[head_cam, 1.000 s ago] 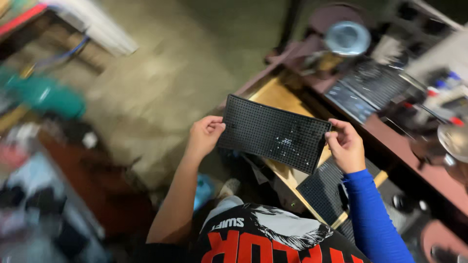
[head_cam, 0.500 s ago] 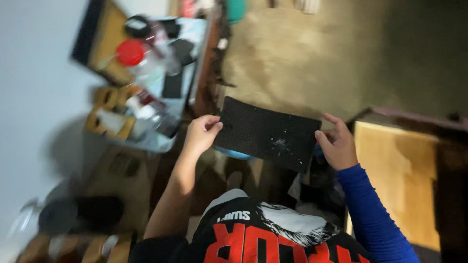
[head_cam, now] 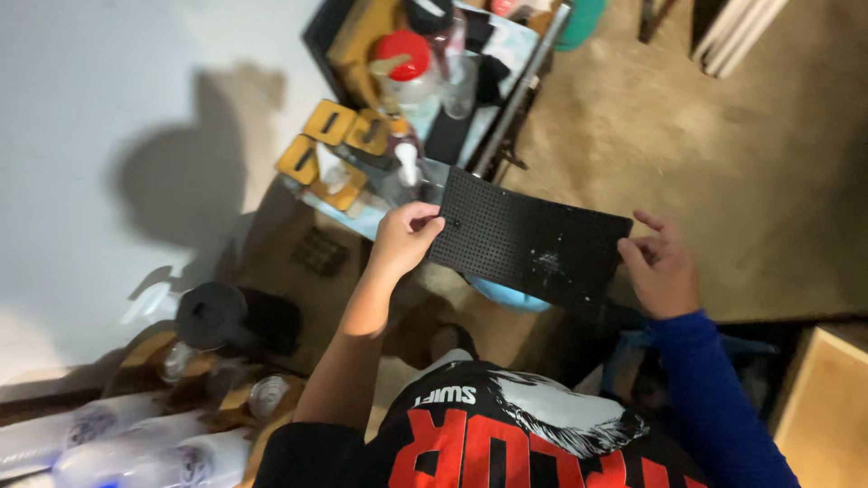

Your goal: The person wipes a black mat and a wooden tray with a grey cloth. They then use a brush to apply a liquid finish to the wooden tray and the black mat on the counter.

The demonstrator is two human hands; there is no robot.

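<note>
We have the black perforated mat (head_cam: 529, 242) up in the air in front of us, stretched flat between both hands over the brown floor (head_cam: 723, 154). Our left hand (head_cam: 404, 237) pinches its near left edge, thumb on top and fingers curled underneath, a firm closed grip. Our right hand (head_cam: 660, 267), at the end of a blue sleeve (head_cam: 714, 407), meets the opposite edge with its fingers loosely spread; from this angle we cannot tell whether they actually clamp the mat or only steady it. A whitish speckled patch sits on the mat near its right half, perhaps dust or residue, though the picture is too soft to be sure.

As we judge it, the step in hand is carrying or inspecting the mat: it is held level and clear of everything, not yet set on any surface. The next move calls for keeping tension even between both hands so the flexible sheet does not sag, and for a surer hold on the right side before it goes anywhere.

Beyond the left hand lies a cluttered tray (head_cam: 362, 221) with a red-capped clear jar (head_cam: 407, 68) and yellow blocks (head_cam: 330, 122). A black cylinder (head_cam: 212, 314) lies at lower left beside pale rolled tubes (head_cam: 117, 443), and a wooden board (head_cam: 832, 407) shows at lower right.
</note>
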